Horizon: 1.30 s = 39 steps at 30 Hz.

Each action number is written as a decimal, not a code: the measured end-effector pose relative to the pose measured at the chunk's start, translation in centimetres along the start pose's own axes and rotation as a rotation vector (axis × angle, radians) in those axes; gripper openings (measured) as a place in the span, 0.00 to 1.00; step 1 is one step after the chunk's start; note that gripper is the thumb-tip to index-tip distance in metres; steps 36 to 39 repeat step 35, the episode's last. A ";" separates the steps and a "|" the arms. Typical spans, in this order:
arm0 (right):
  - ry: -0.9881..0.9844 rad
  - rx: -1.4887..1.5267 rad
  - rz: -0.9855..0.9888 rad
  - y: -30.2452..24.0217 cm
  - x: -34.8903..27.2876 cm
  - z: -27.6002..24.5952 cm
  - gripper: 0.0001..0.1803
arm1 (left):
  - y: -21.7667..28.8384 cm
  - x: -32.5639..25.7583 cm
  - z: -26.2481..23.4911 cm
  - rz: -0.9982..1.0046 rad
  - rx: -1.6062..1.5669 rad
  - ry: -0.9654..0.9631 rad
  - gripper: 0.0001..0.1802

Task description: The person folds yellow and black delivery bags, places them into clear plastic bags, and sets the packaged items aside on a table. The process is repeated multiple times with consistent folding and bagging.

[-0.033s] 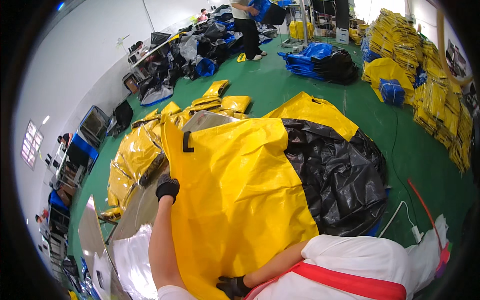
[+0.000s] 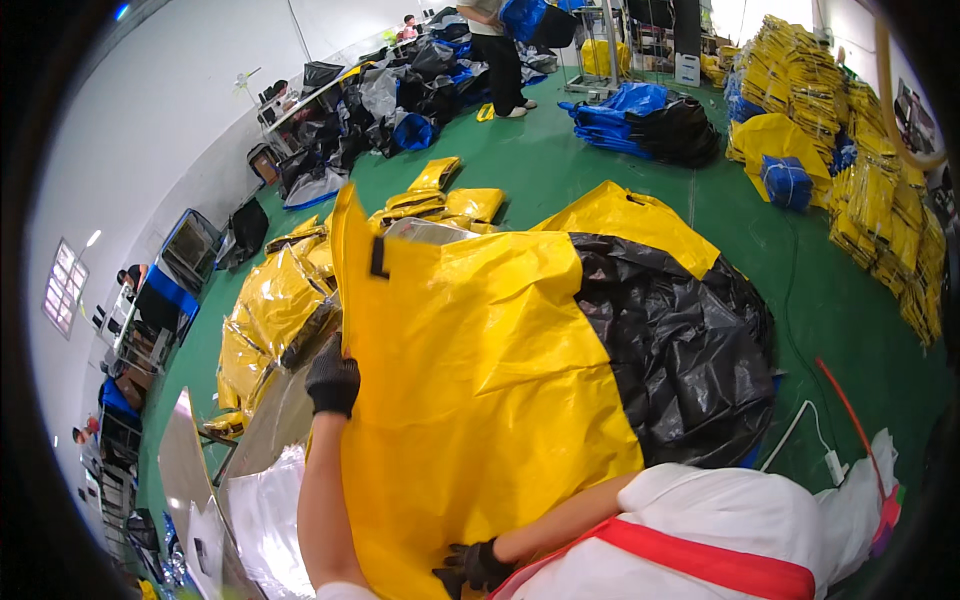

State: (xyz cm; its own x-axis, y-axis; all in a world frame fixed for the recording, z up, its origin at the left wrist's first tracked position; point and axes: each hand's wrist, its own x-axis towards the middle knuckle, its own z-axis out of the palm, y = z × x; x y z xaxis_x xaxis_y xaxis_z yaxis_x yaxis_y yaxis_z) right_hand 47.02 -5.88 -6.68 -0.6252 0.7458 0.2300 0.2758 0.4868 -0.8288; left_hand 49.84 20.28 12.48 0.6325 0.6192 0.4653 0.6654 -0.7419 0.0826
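A large yellow-and-black plastic bag [image 2: 470, 340] is spread in front of me, its yellow part to the left and a crumpled black end [image 2: 670, 350] to the right. A short black strip sits near its upper left corner. My left hand [image 2: 333, 378], in a dark knitted glove, is closed on the bag's left edge, which stands raised above it; some fingertips are hidden. My right hand [image 2: 480, 566], also gloved, rests on the yellow surface near the bottom with its fingers apart. Another yellow piece [image 2: 640, 220] lies beneath the bag's far side.
Folded yellow packs [image 2: 265, 320] in clear film lie to the left, by clear plastic sheets [image 2: 270, 515]. Stacked yellow bundles [image 2: 790, 90] stand at the far right. A blue-and-black pile [image 2: 640, 125] and a standing person [image 2: 495, 60] are farther back. A white cable [image 2: 790, 435] runs at right.
My left hand has turned slightly, and the bag's upper left edge has risen. My right hand has shifted a little up and to the right, its fingers more spread.
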 end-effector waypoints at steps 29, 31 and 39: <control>0.806 -1.143 0.675 8.1 5.7 -56.1 0.22 | 0.2 -16.3 -1.2 0.296 -0.182 -0.541 0.37; 0.888 -1.131 0.085 1.2 8.2 -53.8 0.18 | 0.9 -17.3 3.3 0.139 -0.118 -0.571 0.38; 0.571 -0.846 -0.153 -10.3 -0.4 -43.8 0.21 | -0.6 -14.8 7.9 -0.079 -0.068 -0.354 0.40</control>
